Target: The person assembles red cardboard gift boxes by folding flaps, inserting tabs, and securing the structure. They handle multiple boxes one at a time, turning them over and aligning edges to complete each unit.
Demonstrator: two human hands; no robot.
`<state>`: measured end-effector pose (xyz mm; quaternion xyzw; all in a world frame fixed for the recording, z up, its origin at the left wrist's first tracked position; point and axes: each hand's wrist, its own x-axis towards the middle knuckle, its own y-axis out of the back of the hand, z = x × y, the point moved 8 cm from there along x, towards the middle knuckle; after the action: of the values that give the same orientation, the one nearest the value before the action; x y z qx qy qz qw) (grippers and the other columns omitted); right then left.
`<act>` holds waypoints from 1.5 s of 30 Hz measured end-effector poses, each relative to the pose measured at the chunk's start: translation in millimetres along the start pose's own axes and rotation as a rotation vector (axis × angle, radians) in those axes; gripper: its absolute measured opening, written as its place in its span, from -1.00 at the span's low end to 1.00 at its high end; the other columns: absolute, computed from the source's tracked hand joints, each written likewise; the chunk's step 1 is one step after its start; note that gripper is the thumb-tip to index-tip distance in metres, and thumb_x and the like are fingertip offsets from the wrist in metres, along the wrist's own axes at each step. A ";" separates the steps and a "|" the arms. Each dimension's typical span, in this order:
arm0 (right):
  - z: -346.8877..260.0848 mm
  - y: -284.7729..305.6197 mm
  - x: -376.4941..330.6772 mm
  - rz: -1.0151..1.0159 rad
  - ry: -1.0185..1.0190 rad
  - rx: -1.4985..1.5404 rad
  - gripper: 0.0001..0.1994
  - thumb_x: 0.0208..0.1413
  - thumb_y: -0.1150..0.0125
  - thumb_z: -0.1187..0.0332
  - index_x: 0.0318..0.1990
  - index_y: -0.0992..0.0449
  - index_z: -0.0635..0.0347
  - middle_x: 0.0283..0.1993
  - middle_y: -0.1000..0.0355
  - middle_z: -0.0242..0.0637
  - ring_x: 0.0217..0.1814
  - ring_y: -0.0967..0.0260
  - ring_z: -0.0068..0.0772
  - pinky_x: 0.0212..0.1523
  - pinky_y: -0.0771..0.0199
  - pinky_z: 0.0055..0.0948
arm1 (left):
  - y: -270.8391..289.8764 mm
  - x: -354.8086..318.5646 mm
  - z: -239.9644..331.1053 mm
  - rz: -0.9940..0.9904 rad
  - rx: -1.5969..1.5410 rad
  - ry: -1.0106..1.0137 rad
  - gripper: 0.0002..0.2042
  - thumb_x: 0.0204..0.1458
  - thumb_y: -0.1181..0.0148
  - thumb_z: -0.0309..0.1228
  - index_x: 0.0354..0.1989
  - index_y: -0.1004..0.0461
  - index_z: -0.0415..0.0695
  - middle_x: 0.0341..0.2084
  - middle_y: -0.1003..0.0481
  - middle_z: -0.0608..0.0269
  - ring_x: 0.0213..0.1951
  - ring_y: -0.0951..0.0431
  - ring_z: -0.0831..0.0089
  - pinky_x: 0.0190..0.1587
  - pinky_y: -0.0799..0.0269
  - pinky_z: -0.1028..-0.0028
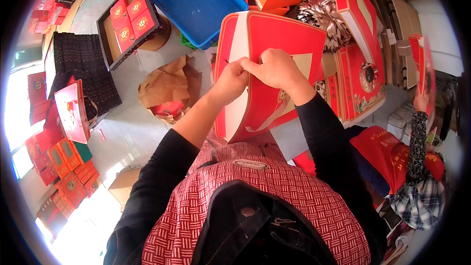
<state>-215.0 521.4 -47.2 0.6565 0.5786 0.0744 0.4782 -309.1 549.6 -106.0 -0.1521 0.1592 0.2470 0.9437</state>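
I hold a large red gift box [287,44] with a white side and a ribbon handle upright in front of me. My left hand [230,81] pinches its white edge at the top. My right hand [274,68] grips the red front face right beside it, fingertips of both hands touching at the box's rim. A beige label shows on the red face behind my right hand.
A blue plastic crate [198,2] and a dark tray of small red boxes [128,17] lie ahead on the floor, with crumpled brown paper [167,86] nearer. Red boxes [360,71] and silver bows [324,12] crowd the right. Another person [417,167] sits at right holding a red piece.
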 end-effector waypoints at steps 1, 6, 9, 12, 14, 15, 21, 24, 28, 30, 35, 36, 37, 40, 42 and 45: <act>0.7 1.4 -1.4 0.012 -0.025 0.006 -0.46 -0.03 -0.04 0.01 -0.66 -0.42 0.46 -0.58 -0.34 0.21 -0.49 -0.37 0.17 -0.42 -0.36 -0.09 | -3.6 -0.6 -0.6 -0.022 -0.045 0.022 -0.84 0.15 0.11 -0.48 -0.21 -0.41 -0.23 -0.44 -0.40 0.37 -0.38 -0.34 0.69 -0.32 -0.30 0.62; 14.9 -1.3 -3.3 -0.008 0.007 0.265 -0.59 -0.07 -0.01 0.17 -0.60 -0.45 0.47 -0.57 -0.36 0.20 -0.48 -0.40 0.08 -0.42 -0.35 -0.14 | -11.4 -2.7 -25.4 -0.067 -0.416 0.116 -0.83 0.18 0.10 -0.46 -0.19 -0.41 -0.25 -0.47 -0.38 0.40 -0.39 -0.35 0.66 -0.33 -0.28 0.65; 17.8 -5.1 -7.3 -0.049 -0.002 0.402 -0.61 -0.09 -0.02 0.19 -0.58 -0.46 0.47 -0.57 -0.36 0.19 -0.48 -0.42 0.03 -0.41 -0.36 -0.20 | -13.2 -10.5 -22.6 -0.139 -0.557 0.089 -0.81 0.19 0.09 -0.44 -0.17 -0.40 -0.26 -0.46 -0.37 0.39 -0.37 -0.39 0.61 -0.29 -0.32 0.64; 16.0 -2.2 -14.6 -0.018 -0.040 0.426 -0.61 -0.09 -0.03 0.20 -0.58 -0.45 0.49 -0.57 -0.36 0.19 -0.48 -0.43 -0.03 -0.42 -0.36 -0.27 | -10.1 -17.3 -27.9 -0.079 -0.598 0.120 -0.81 0.19 0.09 -0.45 -0.15 -0.39 -0.28 -0.44 -0.37 0.34 -0.27 -0.45 0.53 -0.16 -0.41 0.56; 20.3 0.2 -15.2 0.008 -0.056 0.379 -0.66 -0.07 -0.04 0.24 -0.59 -0.44 0.45 -0.62 -0.32 -0.01 -0.55 -0.34 -0.23 -0.51 -0.29 -0.36 | -4.9 -19.3 -22.6 -0.088 -0.666 0.057 -0.83 0.19 0.10 -0.44 -0.20 -0.40 -0.24 -0.27 -0.40 0.30 -0.28 -0.42 0.59 -0.11 -0.38 0.54; 29.7 -0.1 -12.1 0.009 -0.057 0.347 -0.70 -0.05 -0.04 0.28 -0.59 -0.43 0.40 -0.66 -0.29 -0.21 -0.62 -0.24 -0.43 -0.59 -0.21 -0.42 | -2.8 -20.8 -19.6 -0.091 -0.699 0.024 -0.84 0.19 0.11 -0.44 -0.23 -0.41 -0.22 -0.19 -0.41 0.29 -0.29 -0.41 0.61 -0.08 -0.37 0.53; 38.4 -17.4 -13.8 -0.092 -0.145 0.994 -0.72 0.05 -0.12 0.23 -0.56 -0.45 0.25 -0.64 -0.24 -0.56 -0.68 -0.11 -0.65 -0.66 -0.11 -0.55 | 0.2 -29.0 -25.7 0.164 -0.318 0.117 -0.80 0.17 0.03 -0.38 -0.09 -0.33 -0.18 -0.16 -0.40 0.24 -0.18 -0.44 0.49 -0.10 -0.37 0.45; 34.7 -21.2 -14.4 -0.143 -0.149 1.203 -0.68 0.08 -0.14 0.19 -0.59 -0.41 0.21 -0.64 -0.16 -0.60 -0.68 -0.04 -0.67 -0.67 -0.05 -0.58 | -16.1 -49.0 -26.4 0.139 -0.040 -0.010 -0.73 0.12 -0.05 -0.30 -0.10 -0.34 -0.20 -0.23 -0.45 0.12 -0.17 -0.48 0.32 -0.15 -0.38 0.35; 17.9 -18.2 -20.0 0.085 0.275 0.910 -0.77 0.14 -0.09 0.30 -0.54 -0.38 0.14 -0.67 -0.12 -0.61 -0.71 0.03 -0.77 -0.76 0.07 -0.66 | -17.7 -42.0 -13.5 0.206 0.350 -0.134 -0.71 0.06 -0.09 -0.31 -0.10 -0.36 -0.21 -0.43 -0.48 -0.15 -0.32 -0.50 -0.05 -0.32 -0.39 0.21; -13.9 -8.8 -46.2 0.141 0.186 0.662 -0.75 0.13 -0.12 0.31 -0.55 -0.36 0.18 -0.68 -0.16 -0.54 -0.66 -0.09 -0.77 -0.71 -0.11 -0.59 | -7.4 -39.8 -9.7 0.268 0.379 -0.136 -0.73 0.07 -0.06 -0.35 -0.10 -0.36 -0.21 -0.48 -0.47 -0.18 -0.36 -0.49 -0.10 -0.37 -0.39 0.20; -102.7 -44.1 -120.7 0.051 0.586 0.287 -0.75 0.02 -0.17 0.25 -0.48 -0.30 0.21 -0.56 -0.38 -0.13 -0.53 -0.39 -0.03 -0.55 -0.35 -0.16 | 0.3 -41.5 -18.0 0.347 0.454 -0.101 -0.81 0.10 0.05 -0.44 -0.18 -0.38 -0.26 -0.59 -0.42 -0.20 -0.46 -0.49 -0.07 -0.50 -0.36 0.22; -105.1 -50.1 -122.2 -0.004 0.585 0.367 -0.74 0.02 -0.18 0.24 -0.48 -0.30 0.22 -0.57 -0.38 -0.13 -0.52 -0.40 -0.04 -0.54 -0.36 -0.18 | -3.8 -44.6 -14.0 0.349 0.488 -0.191 -0.82 0.10 0.06 -0.44 -0.20 -0.39 -0.26 -0.60 -0.41 -0.20 -0.49 -0.49 -0.04 -0.52 -0.35 0.24; -107.6 -54.6 -123.1 -0.060 0.584 0.449 -0.74 0.03 -0.18 0.24 -0.48 -0.31 0.23 -0.58 -0.37 -0.14 -0.51 -0.40 -0.06 -0.52 -0.36 -0.19 | -8.1 -49.9 -8.2 0.351 0.521 -0.279 -0.83 0.11 0.06 -0.44 -0.23 -0.39 -0.27 -0.62 -0.40 -0.19 -0.52 -0.49 -0.02 -0.55 -0.34 0.25; -119.3 -50.1 -126.2 -0.055 0.659 0.550 -0.72 0.04 -0.19 0.22 -0.49 -0.32 0.23 -0.60 -0.36 -0.14 -0.49 -0.40 -0.09 -0.51 -0.34 -0.24 | -18.9 -60.9 -5.4 0.328 0.747 -0.218 -0.85 0.09 0.05 -0.44 -0.21 -0.32 -0.21 -0.66 -0.41 -0.07 -0.54 -0.49 0.03 -0.55 -0.39 0.21; -128.0 -48.4 -135.8 -0.245 0.698 0.683 -0.73 0.04 -0.19 0.23 -0.50 -0.32 0.22 -0.59 -0.36 -0.15 -0.50 -0.39 -0.11 -0.50 -0.32 -0.28 | -21.6 -69.0 12.3 0.328 0.870 -0.263 -0.85 0.08 0.04 -0.41 -0.22 -0.29 -0.18 -0.68 -0.41 -0.01 -0.56 -0.50 0.05 -0.56 -0.40 0.20; -139.3 -34.2 -149.6 -0.462 0.722 0.824 -0.76 0.04 -0.20 0.26 -0.48 -0.34 0.21 -0.53 -0.38 -0.20 -0.50 -0.36 -0.18 -0.47 -0.30 -0.35 | -22.3 -87.2 48.2 0.348 1.005 -0.411 -0.79 0.02 0.03 -0.43 -0.15 -0.28 -0.12 -0.58 -0.41 0.08 -0.58 -0.50 0.13 -0.59 -0.41 0.23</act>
<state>-377.1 468.2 70.6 0.5785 0.8136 -0.0438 -0.0391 -358.9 512.3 -25.1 0.3950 0.0929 0.3174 0.8571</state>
